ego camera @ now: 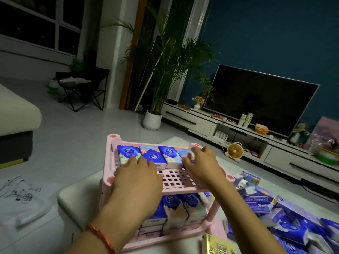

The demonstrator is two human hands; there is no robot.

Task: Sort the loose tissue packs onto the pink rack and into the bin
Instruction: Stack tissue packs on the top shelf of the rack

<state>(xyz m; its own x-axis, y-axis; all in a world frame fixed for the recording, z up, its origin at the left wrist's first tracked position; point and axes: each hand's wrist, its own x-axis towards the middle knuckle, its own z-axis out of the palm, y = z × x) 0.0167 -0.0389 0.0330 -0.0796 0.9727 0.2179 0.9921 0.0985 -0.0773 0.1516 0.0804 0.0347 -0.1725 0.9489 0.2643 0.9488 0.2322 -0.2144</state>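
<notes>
**Living room, low table: tissue packs being lined up on the pink rack**

Dim room lighting is falling on a blue wall (266,33), against which a dark television (260,99) is sitting on a long white cabinet (201,123). A tall palm (165,61) is standing in a white pot at the cabinet's left end.

Nearer the camera, a white table (73,202) is carrying the pink rack (110,143), which is standing upright with two shelves showing. A heap of loose tissue packs (275,217) is lying on the table just right of the rack.

Stacked packs (174,211) are filling the lower shelf. Four packs in a row (128,153) are lying along the far edge of the top shelf, side by side and touching.

The left hand (135,184) is resting flat on the top shelf, its fingers straight and slightly spread, tips touching the two left packs. The right hand (201,164) is arching over the rightmost pack with bent fingers touching it; blur is preventing a finding on whether they are pinching it. A red cord bracelet (100,237) is circling the left wrist.
</notes>
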